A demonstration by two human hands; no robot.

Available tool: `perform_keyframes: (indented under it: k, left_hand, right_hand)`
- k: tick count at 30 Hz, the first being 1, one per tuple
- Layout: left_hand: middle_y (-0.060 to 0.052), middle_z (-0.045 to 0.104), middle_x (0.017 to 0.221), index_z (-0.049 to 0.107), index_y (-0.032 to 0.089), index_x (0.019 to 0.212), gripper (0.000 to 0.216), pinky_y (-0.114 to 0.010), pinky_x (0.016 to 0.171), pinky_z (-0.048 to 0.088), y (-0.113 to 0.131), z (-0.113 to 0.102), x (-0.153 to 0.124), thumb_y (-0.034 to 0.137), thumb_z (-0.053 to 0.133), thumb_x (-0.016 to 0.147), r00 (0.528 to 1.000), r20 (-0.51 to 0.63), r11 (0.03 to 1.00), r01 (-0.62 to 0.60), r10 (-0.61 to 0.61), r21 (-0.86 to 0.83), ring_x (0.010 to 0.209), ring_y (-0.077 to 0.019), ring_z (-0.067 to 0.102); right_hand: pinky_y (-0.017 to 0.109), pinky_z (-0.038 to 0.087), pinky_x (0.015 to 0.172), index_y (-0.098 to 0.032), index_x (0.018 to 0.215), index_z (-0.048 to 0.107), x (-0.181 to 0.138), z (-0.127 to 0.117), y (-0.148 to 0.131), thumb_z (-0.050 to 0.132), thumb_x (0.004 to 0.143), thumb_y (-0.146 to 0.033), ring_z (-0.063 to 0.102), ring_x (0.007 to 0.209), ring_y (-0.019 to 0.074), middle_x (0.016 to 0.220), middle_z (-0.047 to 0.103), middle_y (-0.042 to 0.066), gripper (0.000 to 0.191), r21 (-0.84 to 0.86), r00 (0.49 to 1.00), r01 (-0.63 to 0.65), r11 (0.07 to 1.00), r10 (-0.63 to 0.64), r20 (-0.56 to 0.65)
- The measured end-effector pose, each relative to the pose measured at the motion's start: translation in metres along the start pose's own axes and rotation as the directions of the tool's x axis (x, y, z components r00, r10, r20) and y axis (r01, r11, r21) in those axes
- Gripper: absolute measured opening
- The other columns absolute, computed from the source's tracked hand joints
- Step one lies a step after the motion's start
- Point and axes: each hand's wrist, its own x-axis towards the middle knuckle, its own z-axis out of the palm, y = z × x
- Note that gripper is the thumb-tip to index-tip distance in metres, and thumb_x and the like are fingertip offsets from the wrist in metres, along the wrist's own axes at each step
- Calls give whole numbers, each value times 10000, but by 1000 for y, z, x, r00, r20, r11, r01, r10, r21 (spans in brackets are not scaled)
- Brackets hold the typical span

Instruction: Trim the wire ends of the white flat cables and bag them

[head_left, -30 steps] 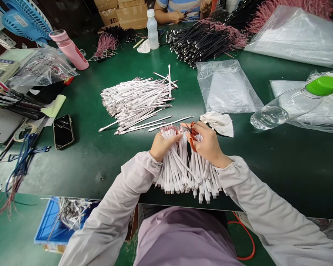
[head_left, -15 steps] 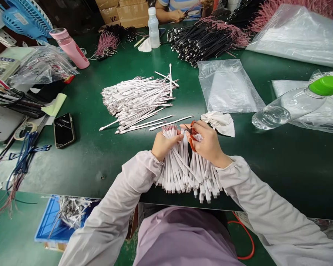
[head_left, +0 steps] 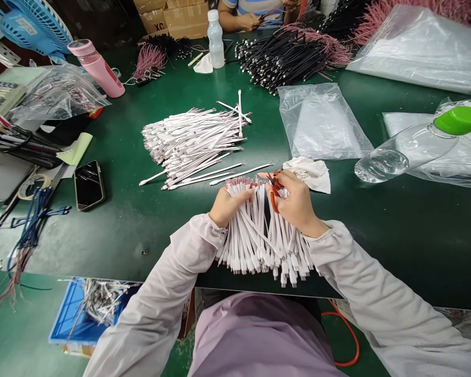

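Here, the left hand (head_left: 230, 206) closes around the top of a thick bundle of flat white cables (head_left: 261, 238), its fingers curled over the front, and gathers the cables tightly. The right hand (head_left: 297, 198) sits just beside it, closed narrowly on a pair of orange-handled scissors (head_left: 273, 195), with the blades mostly hidden by the fingers. The bundle stands at the near edge of the green desk (head_left: 113, 230), its connector ends fanning downward and its fine pinkish wire ends (head_left: 239, 182) bunched at the top, right by the scissors.

The work in hand looks like snipping at those wire ends, though no cut can be seen. This close hold seems to call for keeping the ends gathered and the scissors right at their tips.

Beyond the hands, a loose pile of similar white cables (head_left: 192, 146) lies on the desk. A clear plastic bag (head_left: 322, 123) and a crumpled white cloth (head_left: 310, 174) lie to the right of it, and a water bottle with a green cap (head_left: 400, 152) lies on its side further right. A heap of black cables (head_left: 282, 60) lies further up the desk, near a co-worker's hands (head_left: 249, 21) at the far side.
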Motion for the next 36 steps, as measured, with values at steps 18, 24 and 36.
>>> perform_keyframes:
  k: [18,24,36]
  left_hand:
    - [-25,666,657,662,150,689,220,-333,736,519,-5,2,0,336,778,674,997,-70,998,7,-12,-63,650,-169,619]
    - [-16,645,639,634,154,685,227,-317,705,502,-6,3,1,326,781,672,998,-58,997,-8,4,-73,628,-161,606]
    - [-10,630,624,603,163,626,226,-291,695,475,-2,4,0,318,744,711,997,-40,998,-60,59,-23,622,-144,571]
  right_hand:
    - [313,421,617,-207,787,646,-1,0,1,538,803,-156,522,677,207,703,533,32,121,-18,999,-29,999,29,33]
    - [315,439,636,-199,912,672,-2,2,0,539,806,-147,550,709,212,739,570,39,178,15,1000,2,1000,-2,20]
    - [314,453,631,-193,859,648,-2,1,1,536,814,-138,565,709,214,739,578,44,133,-31,1000,18,999,-17,17]
